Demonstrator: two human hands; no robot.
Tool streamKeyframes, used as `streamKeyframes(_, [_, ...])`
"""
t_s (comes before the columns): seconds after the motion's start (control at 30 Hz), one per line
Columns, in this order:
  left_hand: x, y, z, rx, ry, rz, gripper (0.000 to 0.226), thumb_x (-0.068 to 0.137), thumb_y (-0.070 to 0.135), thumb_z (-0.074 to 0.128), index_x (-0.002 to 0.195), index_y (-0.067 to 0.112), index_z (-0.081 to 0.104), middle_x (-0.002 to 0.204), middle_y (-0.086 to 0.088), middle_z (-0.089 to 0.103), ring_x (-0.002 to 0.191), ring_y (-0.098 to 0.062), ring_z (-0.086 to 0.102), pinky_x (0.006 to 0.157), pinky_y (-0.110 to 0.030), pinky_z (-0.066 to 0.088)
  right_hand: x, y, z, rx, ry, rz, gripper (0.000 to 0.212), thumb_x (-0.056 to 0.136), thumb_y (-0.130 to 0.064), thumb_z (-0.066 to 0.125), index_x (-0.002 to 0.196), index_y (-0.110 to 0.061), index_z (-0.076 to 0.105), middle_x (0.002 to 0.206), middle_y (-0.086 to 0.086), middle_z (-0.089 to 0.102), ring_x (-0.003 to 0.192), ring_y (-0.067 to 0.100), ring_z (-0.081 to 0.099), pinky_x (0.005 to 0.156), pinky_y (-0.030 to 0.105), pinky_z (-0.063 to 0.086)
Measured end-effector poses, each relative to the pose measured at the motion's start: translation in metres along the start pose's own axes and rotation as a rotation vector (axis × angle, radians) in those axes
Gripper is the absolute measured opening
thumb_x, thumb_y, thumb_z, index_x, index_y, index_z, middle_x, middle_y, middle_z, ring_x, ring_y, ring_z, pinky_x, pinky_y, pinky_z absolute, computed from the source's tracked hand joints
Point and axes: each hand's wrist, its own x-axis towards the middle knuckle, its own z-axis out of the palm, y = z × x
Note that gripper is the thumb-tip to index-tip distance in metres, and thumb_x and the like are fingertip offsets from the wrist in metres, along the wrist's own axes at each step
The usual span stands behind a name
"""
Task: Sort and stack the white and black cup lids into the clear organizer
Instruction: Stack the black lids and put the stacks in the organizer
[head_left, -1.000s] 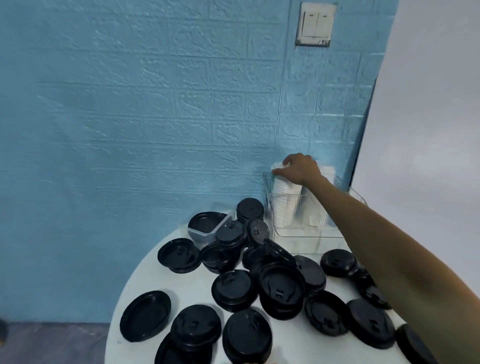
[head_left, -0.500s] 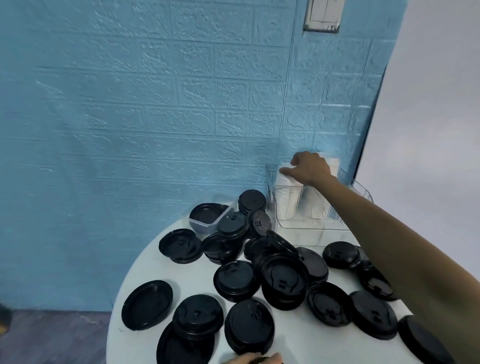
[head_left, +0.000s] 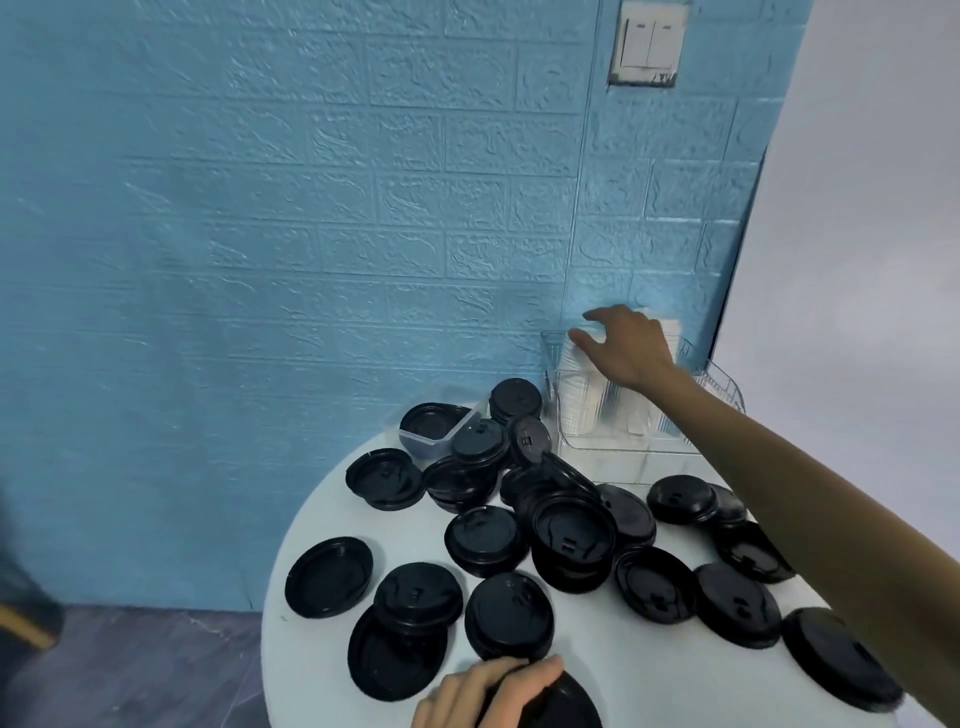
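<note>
White lids (head_left: 582, 395) fill the clear organizer (head_left: 628, 447) at the tabletop's (head_left: 613, 675) far edge under the spread right hand (head_left: 631, 345), while the black lids (head_left: 571, 540) (scattered) remain and the left hand (head_left: 483, 693) grips one black lid (head_left: 563, 706) at the near edge.

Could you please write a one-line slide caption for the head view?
Right hand over stacked white plastic lids in the clear plastic organizer; left hand grips a black plastic lid on the round white table.

Glossy plastic black lids (head_left: 571, 540) (clear organizer (head_left: 623, 447) likewise) on smooth table (head_left: 623, 670).

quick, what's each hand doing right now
Left hand: fingers curled round a black lid at the table's near edge.
Right hand: open, fingers spread over the white lids in the clear organizer.
</note>
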Motion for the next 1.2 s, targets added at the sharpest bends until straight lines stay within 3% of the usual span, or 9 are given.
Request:
streamKeyframes(0.1, [-0.009,-0.001,-0.002,-0.071,-0.168,0.047,0.046,0.08,0.077,0.045,0.12,0.064,0.061,0.112,0.04,0.059,0.095,0.016,0.056,0.083,-0.01,0.035,-0.059,-0.017,-0.009,0.226,-0.033,-0.107,0.053,0.094,-0.06,0.056,0.136,-0.026,0.06,0.141,0.0,0.059,0.125,0.022,0.058,0.098,0.036,0.042])
streamKeyframes(0.17, [-0.004,-0.008,-0.009,0.048,-0.158,0.026,0.058,0.075,0.093,0.031,0.131,0.079,0.028,0.129,0.046,0.037,0.117,0.021,0.037,0.099,-0.006,0.022,-0.106,-0.025,-0.012,0.299,-0.134,-0.123,0.066,0.086,-0.075,0.055,0.138,-0.034,0.056,0.139,-0.008,0.059,0.119,0.014,0.059,0.092,0.032,0.043])
streamKeyframes(0.23, [-0.004,-0.014,-0.012,0.04,-0.21,-0.016,0.07,0.068,0.093,0.037,0.13,0.083,0.007,0.133,0.044,0.024,0.126,0.018,0.024,0.104,-0.006,0.011,-0.144,-0.03,-0.012,0.263,-0.222,-0.154,0.08,0.076,-0.089,0.051,0.141,-0.041,0.05,0.138,-0.013,0.056,0.12,0.01,0.055,0.097,0.032,0.043])
streamKeyframes(0.33, [-0.007,-0.008,-0.016,-0.022,-0.232,-0.011,0.082,0.069,0.077,0.061,0.136,0.078,0.013,0.135,0.039,0.029,0.129,0.014,0.025,0.106,-0.007,0.009,-0.182,-0.033,-0.007,0.151,-0.298,-0.225,0.092,0.068,-0.099,0.043,0.143,-0.046,0.045,0.137,-0.014,0.05,0.127,0.012,0.046,0.106,0.035,0.039])
streamKeyframes(0.47, [-0.016,-0.004,-0.016,-0.034,-0.117,0.025,0.085,0.07,0.071,0.068,0.141,0.068,0.022,0.135,0.038,0.035,0.126,0.013,0.026,0.108,-0.011,0.017,-0.205,-0.037,0.002,0.01,-0.352,-0.267,0.102,0.059,-0.104,0.036,0.146,-0.052,0.037,0.133,-0.013,0.039,0.127,0.017,0.034,0.109,0.043,0.03])
streamKeyframes(0.7, [-0.02,0.001,-0.023,-0.066,-0.133,-0.022,0.084,0.07,0.068,0.071,0.141,0.065,0.024,0.128,0.038,0.036,0.116,0.009,0.03,0.104,-0.012,0.021,-0.207,-0.039,0.006,0.124,-0.393,-0.214,0.077,0.071,-0.077,0.069,0.139,-0.048,0.049,0.132,-0.006,0.039,0.125,0.023,0.035,0.112,0.046,0.033])
streamKeyframes(0.87, [-0.02,0.0,-0.023,-0.065,-0.142,-0.038,0.085,0.069,0.066,0.073,0.141,0.062,0.027,0.131,0.033,0.041,0.119,0.005,0.034,0.104,-0.015,0.023,-0.203,-0.038,0.005,0.212,-0.366,-0.182,0.072,0.069,-0.068,0.079,0.129,-0.04,0.054,0.125,-0.002,0.049,0.121,0.024,0.041,0.106,0.042,0.038])
streamKeyframes(1.07, [-0.02,-0.002,-0.021,-0.073,-0.148,-0.037,0.085,0.068,0.067,0.073,0.14,0.065,0.026,0.127,0.038,0.038,0.116,0.024,0.025,0.103,-0.012,0.023,-0.211,-0.037,0.012,0.141,-0.313,-0.204,0.083,0.059,-0.084,0.07,0.13,-0.05,0.049,0.121,-0.011,0.047,0.117,0.017,0.034,0.099,0.036,0.022])
streamKeyframes(1.2, [-0.02,-0.002,-0.021,-0.071,-0.146,-0.041,0.083,0.068,0.067,0.073,0.136,0.071,0.027,0.128,0.039,0.04,0.119,0.018,0.028,0.102,-0.012,0.024,-0.215,-0.036,0.013,0.161,-0.289,-0.214,0.095,0.052,-0.094,0.058,0.137,-0.053,0.047,0.122,-0.017,0.04,0.121,0.011,0.03,0.102,0.036,0.017])
